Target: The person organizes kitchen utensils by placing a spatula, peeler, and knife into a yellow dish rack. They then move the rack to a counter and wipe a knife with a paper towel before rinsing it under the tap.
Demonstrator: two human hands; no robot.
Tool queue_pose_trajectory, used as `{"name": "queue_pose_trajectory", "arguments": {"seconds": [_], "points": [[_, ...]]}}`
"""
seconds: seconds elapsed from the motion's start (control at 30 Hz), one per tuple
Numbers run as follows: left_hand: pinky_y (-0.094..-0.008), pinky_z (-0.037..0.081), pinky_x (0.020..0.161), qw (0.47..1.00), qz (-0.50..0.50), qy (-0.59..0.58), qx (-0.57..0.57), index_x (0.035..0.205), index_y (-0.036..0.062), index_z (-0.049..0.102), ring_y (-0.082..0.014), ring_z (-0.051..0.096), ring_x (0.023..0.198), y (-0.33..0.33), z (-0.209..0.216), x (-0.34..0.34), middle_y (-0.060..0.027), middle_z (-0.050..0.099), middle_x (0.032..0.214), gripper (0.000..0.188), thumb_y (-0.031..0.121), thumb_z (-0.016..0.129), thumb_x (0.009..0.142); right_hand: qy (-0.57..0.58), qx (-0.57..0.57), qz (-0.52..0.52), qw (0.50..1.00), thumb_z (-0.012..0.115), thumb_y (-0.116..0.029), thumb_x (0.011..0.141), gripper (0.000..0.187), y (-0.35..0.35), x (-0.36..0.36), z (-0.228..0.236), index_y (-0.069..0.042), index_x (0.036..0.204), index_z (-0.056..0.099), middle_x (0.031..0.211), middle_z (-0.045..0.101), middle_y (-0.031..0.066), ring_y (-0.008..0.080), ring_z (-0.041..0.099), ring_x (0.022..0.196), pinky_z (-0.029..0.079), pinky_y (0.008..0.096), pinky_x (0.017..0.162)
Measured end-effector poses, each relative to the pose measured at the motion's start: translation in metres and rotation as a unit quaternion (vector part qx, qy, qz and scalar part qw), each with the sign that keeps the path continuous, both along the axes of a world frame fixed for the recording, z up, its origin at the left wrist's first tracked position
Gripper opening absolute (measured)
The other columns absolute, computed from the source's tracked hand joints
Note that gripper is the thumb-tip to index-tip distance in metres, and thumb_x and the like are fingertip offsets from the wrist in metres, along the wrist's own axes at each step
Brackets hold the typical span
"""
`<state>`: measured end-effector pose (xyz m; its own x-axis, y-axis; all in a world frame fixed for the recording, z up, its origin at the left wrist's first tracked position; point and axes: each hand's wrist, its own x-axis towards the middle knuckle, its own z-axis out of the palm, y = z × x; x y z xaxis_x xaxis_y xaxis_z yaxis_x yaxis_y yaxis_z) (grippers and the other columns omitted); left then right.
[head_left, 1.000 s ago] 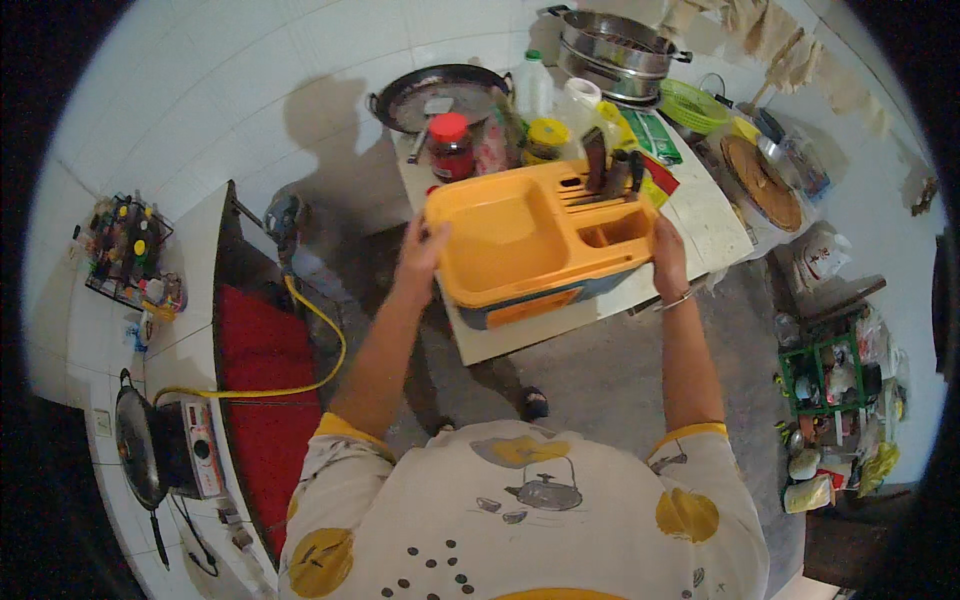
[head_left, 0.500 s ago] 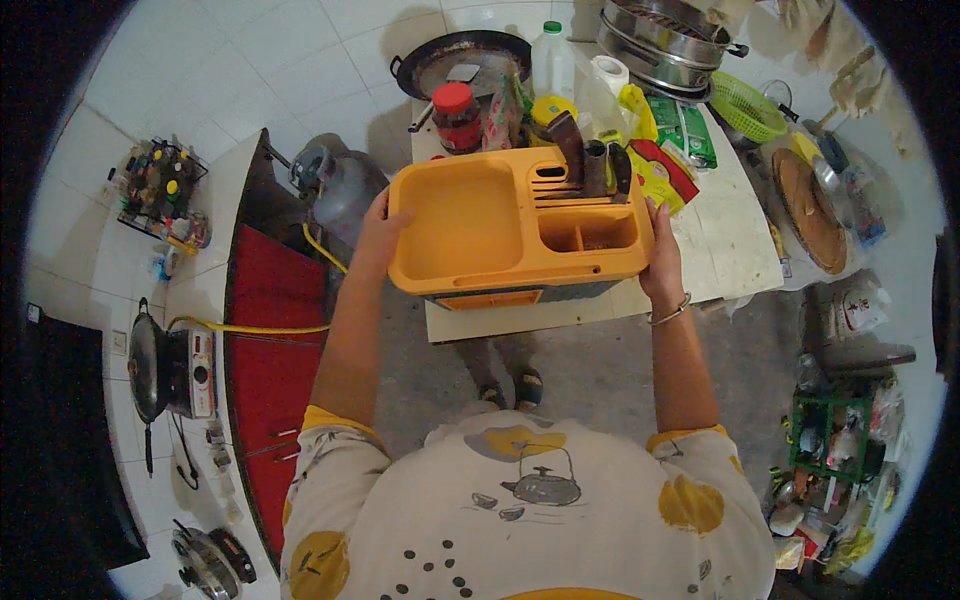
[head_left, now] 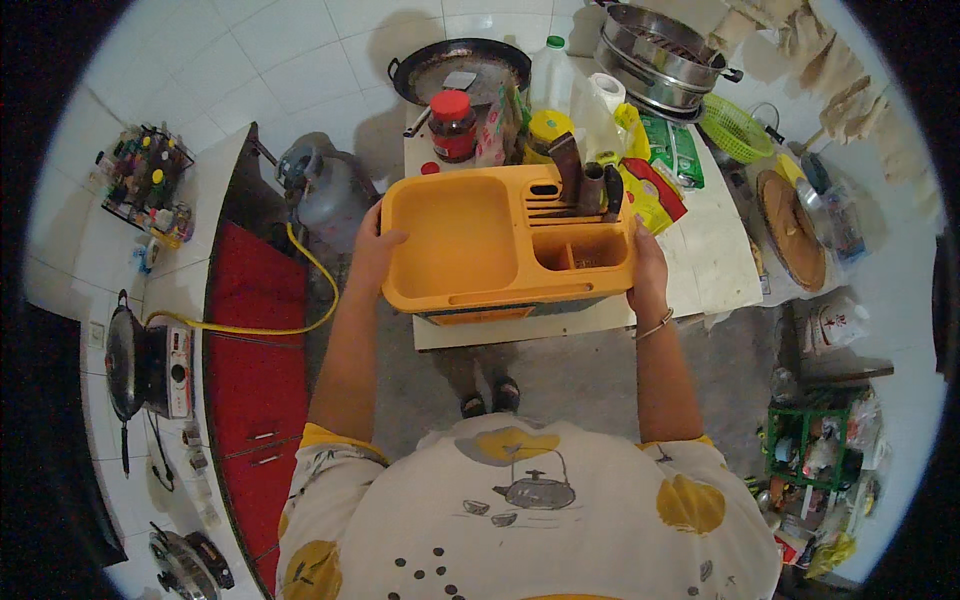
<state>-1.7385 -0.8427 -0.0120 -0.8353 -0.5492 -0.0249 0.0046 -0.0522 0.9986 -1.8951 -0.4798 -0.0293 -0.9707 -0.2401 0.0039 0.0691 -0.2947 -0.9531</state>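
Observation:
Between my hands is an orange plastic knife and utensil organizer (head_left: 455, 240) with a dark lower body. A shallow square tray forms its left half, and slots and a divided well form its right half. Several knife handles (head_left: 592, 188) stand up out of the slots. My left hand (head_left: 374, 245) grips the left end, its thumb over the rim. My right hand (head_left: 648, 268) clasps the right end. The organizer is over the near edge of a pale table (head_left: 710, 270); whether its base touches the table is hidden.
Behind the organizer are a red-lidded jar (head_left: 453, 128), a yellow-lidded jar (head_left: 548, 132), a plastic bottle (head_left: 552, 78), a wok (head_left: 465, 70) and a steel steamer (head_left: 655, 62). A gas cylinder (head_left: 325, 190) with a yellow hose stands left, beside red cabinets (head_left: 255, 340). A crowded green rack (head_left: 815, 440) is at right.
The organizer, still in both hands, sits slightly lower and farther left in the picture. The whole view has shifted a little left too.

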Motion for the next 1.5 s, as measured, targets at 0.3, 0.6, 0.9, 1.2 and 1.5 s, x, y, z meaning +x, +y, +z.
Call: {"name": "queue_pose_trajectory", "arguments": {"seconds": [0.3,0.6,0.9,1.2,1.5], "points": [[-0.0304,0.043,0.090,0.995,-0.040,0.047,0.074,0.132,0.0012,0.036,-0.0208,0.051,0.108,0.008,0.012,0.002,-0.0110,0.050,0.122,0.063,-0.001,0.057,0.072,-0.017,-0.046,0.021,0.999,0.041,-0.028,0.095,0.044,-0.005,0.010,0.017,0.005,0.123,0.046,0.121,0.051,0.0095,0.0173,0.049,0.109,0.038,0.0293,0.094],[-0.0308,0.044,0.088,0.995,-0.030,0.075,0.057,0.130,-0.0005,0.039,-0.0213,0.054,0.104,-0.002,-0.008,-0.005,-0.0116,0.052,0.118,0.062,0.000,0.058,0.070,-0.040,-0.033,-0.003,0.999,0.041,-0.026,0.094,0.042,-0.003,0.002,0.005,0.004,0.123,0.046,0.120,0.051,0.0109,0.0190,0.049,0.108,0.038,0.0298,0.093],[-0.0291,0.045,0.085,0.995,-0.037,0.084,0.027,0.128,-0.0009,0.042,-0.0199,0.055,0.100,-0.013,-0.018,-0.007,-0.0114,0.055,0.114,0.059,0.001,0.058,0.071,0.012,-0.054,0.016,0.998,0.039,-0.029,0.094,0.042,-0.006,-0.003,-0.003,0.005,0.116,0.052,0.115,0.053,0.0110,0.0182,0.050,0.101,0.038,0.0295,0.090],[-0.0287,0.046,0.082,0.999,0.004,0.038,0.023,0.127,0.0001,0.044,-0.0186,0.056,0.098,-0.008,-0.015,-0.001,-0.0092,0.055,0.113,0.053,0.004,0.061,0.076,0.090,0.127,-0.023,0.988,0.040,-0.025,0.093,0.039,-0.001,0.005,0.006,0.001,0.118,0.053,0.113,0.057,0.0127,0.0205,0.052,0.103,0.038,0.0315,0.091],[-0.0287,0.047,0.079,0.999,0.039,0.010,0.006,0.122,-0.0042,0.047,-0.0168,0.058,0.093,0.006,0.004,0.004,-0.0104,0.059,0.107,0.049,0.006,0.064,0.078,0.141,0.162,-0.022,0.977,0.040,-0.022,0.093,0.038,0.003,0.004,0.012,0.003,0.121,0.049,0.113,0.055,0.0131,0.0198,0.051,0.103,0.039,0.0292,0.090]]}}
